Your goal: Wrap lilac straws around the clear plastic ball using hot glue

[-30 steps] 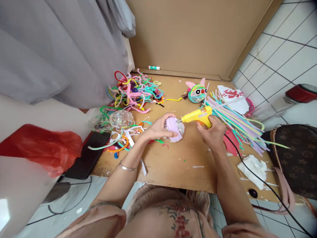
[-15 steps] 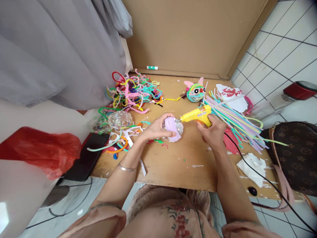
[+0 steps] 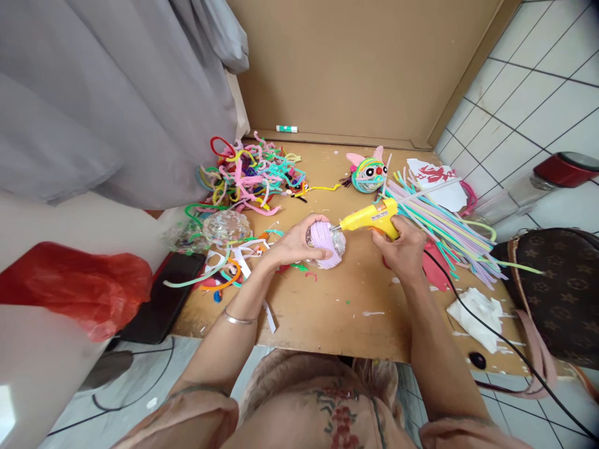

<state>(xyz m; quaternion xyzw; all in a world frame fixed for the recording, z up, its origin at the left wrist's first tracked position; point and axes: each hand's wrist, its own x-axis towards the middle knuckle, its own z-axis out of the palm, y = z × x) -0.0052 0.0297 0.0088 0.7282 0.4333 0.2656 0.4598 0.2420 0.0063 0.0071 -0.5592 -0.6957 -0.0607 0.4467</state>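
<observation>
While the left hand [image 3: 294,244] grips a clear ball [image 3: 326,243] partly wound in lilac strip, the right hand [image 3: 403,251] clamps a yellow glue gun [image 3: 372,219], nozzle at the ball; the ball's right side looks bare. Beyond the right hand lie straight pipe cleaners [image 3: 444,227] and a finished ball face [image 3: 369,174]; the gun's cord [image 3: 496,340] trails beside that wrist.

Glossy yellow plastic glue gun [image 3: 372,218]; fuzzy lilac-wrapped clear ball [image 3: 326,242]; matt, glue-spotted wooden board [image 3: 337,312].

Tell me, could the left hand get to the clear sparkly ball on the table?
Probably yes. The clear ball lies just left of the left hand, with only loose paper strips between them. But that hand is holding the purple-wrapped ball, so it would need freeing first.
</observation>
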